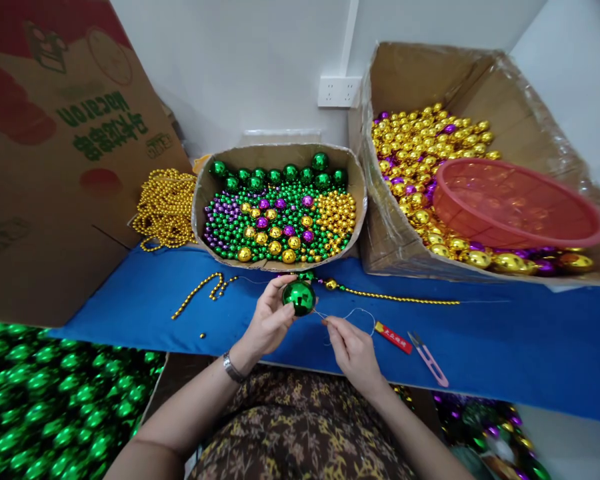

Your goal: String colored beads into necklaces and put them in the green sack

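Observation:
My left hand (270, 319) holds a large shiny green ball (299, 297) just above the blue table cover (505, 333). My right hand (350, 347) pinches a thin thread (353, 312) that runs to the ball. A strand of small gold beads (400, 298) trails right from the ball, with a gold bead and a green bead strung near it. Another short gold bead strand (203, 288) lies to the left of my hands.
A low cardboard tray (360, 193) of green, gold and purple beads sits behind my hands. A big box (380, 220) of gold balls with a red basin (515, 210) stands right. A red lighter (394, 338) and pink snips (429, 358) lie nearby. Green balls (55, 400) fill the lower left.

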Available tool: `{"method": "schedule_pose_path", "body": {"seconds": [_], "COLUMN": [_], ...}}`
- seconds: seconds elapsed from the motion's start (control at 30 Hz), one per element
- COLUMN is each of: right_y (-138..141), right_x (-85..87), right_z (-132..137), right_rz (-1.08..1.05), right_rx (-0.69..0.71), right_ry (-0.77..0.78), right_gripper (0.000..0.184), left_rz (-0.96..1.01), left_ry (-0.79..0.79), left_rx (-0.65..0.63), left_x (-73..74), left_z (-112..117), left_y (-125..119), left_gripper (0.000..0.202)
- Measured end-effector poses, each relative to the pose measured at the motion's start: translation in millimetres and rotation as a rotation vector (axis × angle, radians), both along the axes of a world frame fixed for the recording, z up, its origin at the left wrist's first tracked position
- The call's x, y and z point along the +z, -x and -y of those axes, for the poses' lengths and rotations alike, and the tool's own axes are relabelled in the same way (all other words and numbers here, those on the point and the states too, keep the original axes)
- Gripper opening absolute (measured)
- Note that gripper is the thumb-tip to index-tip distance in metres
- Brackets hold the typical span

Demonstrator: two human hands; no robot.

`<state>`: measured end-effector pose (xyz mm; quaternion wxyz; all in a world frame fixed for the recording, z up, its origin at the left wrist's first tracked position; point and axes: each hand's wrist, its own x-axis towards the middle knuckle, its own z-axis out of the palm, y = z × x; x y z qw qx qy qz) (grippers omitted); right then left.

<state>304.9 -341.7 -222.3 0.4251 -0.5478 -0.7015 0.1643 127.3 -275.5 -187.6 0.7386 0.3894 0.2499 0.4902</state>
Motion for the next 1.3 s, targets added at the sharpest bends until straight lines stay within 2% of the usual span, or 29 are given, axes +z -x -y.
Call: {"method": "schedule_pose_path", "body": {"seconds": [0.33,0.7,0.93,1.13,1.23,1.3], "right_y": [0,-2,-3,-1,-2,-4], "right_x": [2.6,0.4,-3.9,0.1,0.4,1.4], "right_z": [2,1,-1,0,-2,-3], "right_rz": [-0.08,-0.073,-0.037,-0.035,-0.046,-0.09], "right_rx": [0.02,0.037,0.035,0.011,0.002,0.018], "right_ry": [0.07,0.034,-0.005,0.095,0.159,0.17], "right_gripper": [0.021,0.019,0.02,0.02,0.021,0.02], "left_rz": [0.087,0.129,0.04,0.008,-0.062,-0.136], "left_ry": [0.037,0.078,-0.001,0.003,-0.079,-0.158], "left_rx": [-0.047,-0.086,-0.052,-0.07,-0.071,-0.132], "left_x": [-0.1,3.1,2.7,2.6,6.2,11.5], "left_z": [-1,-4,-2,-4,-9,-16], "left_y": [1,0,-4,-5,-5,-6], "left_gripper": [0.046,0.043,0.047,0.053,0.053,0.055]}}
